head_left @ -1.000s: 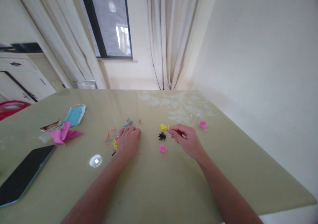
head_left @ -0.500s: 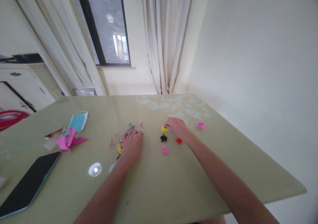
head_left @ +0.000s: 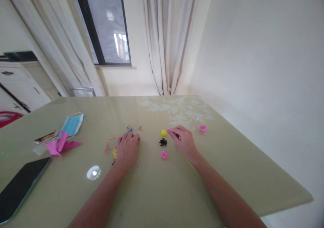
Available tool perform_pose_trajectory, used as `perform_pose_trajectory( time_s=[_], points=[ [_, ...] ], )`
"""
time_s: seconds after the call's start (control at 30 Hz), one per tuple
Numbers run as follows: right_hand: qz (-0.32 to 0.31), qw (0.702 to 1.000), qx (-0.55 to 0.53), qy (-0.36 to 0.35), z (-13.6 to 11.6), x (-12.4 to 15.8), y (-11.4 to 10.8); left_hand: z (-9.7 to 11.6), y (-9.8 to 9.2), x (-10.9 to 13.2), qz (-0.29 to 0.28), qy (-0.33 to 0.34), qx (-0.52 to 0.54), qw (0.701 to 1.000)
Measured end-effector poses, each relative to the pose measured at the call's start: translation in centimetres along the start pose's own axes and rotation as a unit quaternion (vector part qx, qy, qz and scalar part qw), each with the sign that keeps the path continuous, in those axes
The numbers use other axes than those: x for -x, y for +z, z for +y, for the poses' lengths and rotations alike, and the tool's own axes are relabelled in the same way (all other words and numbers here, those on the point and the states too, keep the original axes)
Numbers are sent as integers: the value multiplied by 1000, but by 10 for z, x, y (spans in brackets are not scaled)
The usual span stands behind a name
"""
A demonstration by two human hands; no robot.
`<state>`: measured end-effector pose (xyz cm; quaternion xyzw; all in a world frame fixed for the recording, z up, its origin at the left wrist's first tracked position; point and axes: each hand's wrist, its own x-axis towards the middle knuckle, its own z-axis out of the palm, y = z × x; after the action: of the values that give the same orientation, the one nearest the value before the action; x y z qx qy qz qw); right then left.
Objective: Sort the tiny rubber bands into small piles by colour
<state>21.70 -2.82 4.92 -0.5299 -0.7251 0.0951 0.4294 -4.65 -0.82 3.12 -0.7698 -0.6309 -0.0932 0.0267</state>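
Observation:
My left hand [head_left: 128, 147] rests palm down over a mixed pile of small coloured bands [head_left: 115, 151], partly covering it; whether its fingers grip anything is hidden. Beside the yellow pile [head_left: 163, 133], my right hand [head_left: 183, 141] is closed in a pinch, and what its fingertips hold is too small to name. Something small and dark shows against its fingers. A black pile [head_left: 163, 142] lies just below the yellow one, with a pink pile [head_left: 164, 155] nearer to me. The red pile is hidden by my right hand.
A small pink cup [head_left: 203, 129] stands at the right. On the left lie a blue face mask [head_left: 72, 125], a folded pink piece [head_left: 61, 144] and a dark tablet-like device [head_left: 22, 187]. A shiny round object [head_left: 93, 172] sits near my left forearm.
My right hand has turned and moved slightly down, now covering the red pile, and its fingertips have drawn together. My left hand stays over the mixed bands. The view has shifted a little.

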Motion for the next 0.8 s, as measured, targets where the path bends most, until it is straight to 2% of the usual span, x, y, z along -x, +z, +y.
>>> perform_pose_trajectory(
  time_s=[0.1,0.2,0.33,0.43,0.5,0.57,0.67,0.73,0.8],
  points=[
    [20,1000,-24,-5,-7,1,1,-3,-1,-1,24,-9,36,999],
    [29,999,-38,-4,-12,3,3,-5,-2,-3,62,-16,131,989],
    [6,999,-42,-6,-17,7,8,-10,-2,-7,119,-27,252,960],
    [-3,999,-44,-14,-18,9,12,-15,-1,-10,135,-37,332,933],
    [0,999,-49,-22,-18,10,15,-14,-2,-11,125,-52,411,902],
    [10,998,-57,-35,-19,10,17,-9,-6,-10,99,-60,512,851],
    [18,995,-70,-68,-23,12,19,7,-18,-2,66,-37,630,773],
    [12,993,-76,-92,-27,14,19,20,-27,7,64,-12,664,745],
    [3,990,-82,-112,-33,17,18,30,-36,15,53,4,672,739]
  ],
)
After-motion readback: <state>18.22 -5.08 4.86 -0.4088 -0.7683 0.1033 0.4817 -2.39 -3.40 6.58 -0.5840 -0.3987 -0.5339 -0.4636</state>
